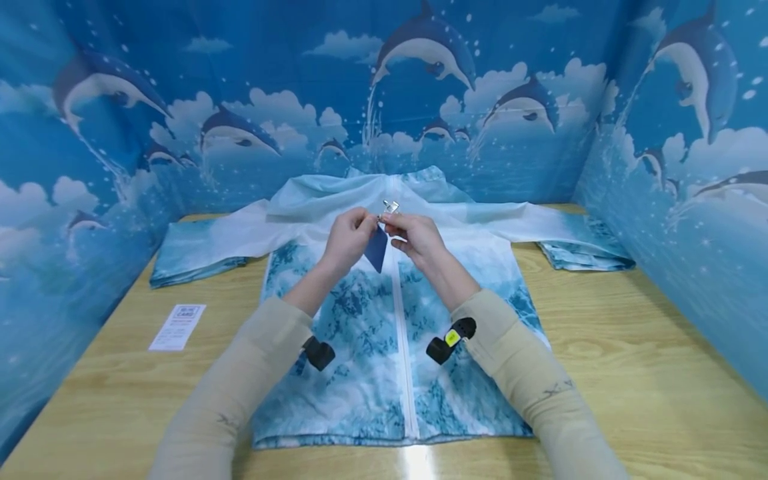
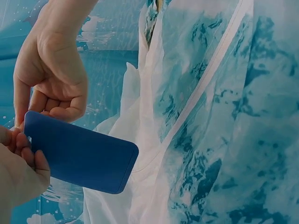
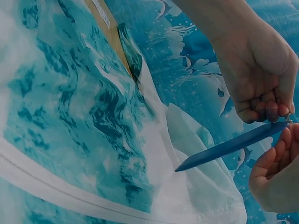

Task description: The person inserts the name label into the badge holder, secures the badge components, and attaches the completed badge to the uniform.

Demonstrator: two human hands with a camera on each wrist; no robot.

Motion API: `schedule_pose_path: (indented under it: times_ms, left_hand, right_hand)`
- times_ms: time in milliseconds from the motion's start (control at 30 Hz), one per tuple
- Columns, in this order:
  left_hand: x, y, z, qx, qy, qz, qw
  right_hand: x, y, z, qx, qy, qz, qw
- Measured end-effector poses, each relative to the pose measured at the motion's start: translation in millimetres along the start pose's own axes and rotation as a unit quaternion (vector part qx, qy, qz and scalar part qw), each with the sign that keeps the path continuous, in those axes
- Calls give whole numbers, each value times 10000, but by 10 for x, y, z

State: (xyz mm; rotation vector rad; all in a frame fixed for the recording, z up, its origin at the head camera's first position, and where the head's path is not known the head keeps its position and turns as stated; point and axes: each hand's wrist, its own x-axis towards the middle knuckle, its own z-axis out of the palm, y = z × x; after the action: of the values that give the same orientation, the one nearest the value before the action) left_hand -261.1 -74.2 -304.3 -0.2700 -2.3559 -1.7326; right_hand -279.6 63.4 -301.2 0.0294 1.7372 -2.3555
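Observation:
A flat dark blue tag (image 2: 81, 151) with rounded corners hangs from the fingertips of both hands, above the chest of a jacket (image 1: 336, 373). My left hand (image 1: 349, 233) pinches the tag's top end, its thumb beside the small hole there. Opposite it, my right hand (image 1: 417, 239) pinches the small metal fitting (image 3: 288, 118) at that end. A shiny silver clip (image 1: 391, 207) shows just above the right fingertips. The blue and white jacket lies face up with its zip (image 1: 403, 347) running down the middle and both sleeves spread sideways.
On the wooden table (image 1: 624, 360), a white printed card (image 1: 177, 327) lies left of the jacket. The left sleeve end (image 1: 192, 257) and right sleeve end (image 1: 588, 250) lie folded near the table's sides. A dolphin-print curtain (image 1: 288, 80) encloses the back and sides.

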Motion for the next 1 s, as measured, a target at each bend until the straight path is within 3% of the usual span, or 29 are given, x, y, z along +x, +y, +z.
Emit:
schedule_pose_path:
  times_ms: [333,800,1000]
  left_hand:
    - [33,36,-31,197,-91,-392,9990]
    - [19,33,-78,338,-284,-412,9982]
    - [18,7,-93,357,-284,-456,9979]
  right_hand:
    - [10,-30,-30,-437,-37,-74,9990]
    - [7,-24,-15,-1481,228,-71,9887]
    - [14,-2,-7,-1518,326,-99,9878]
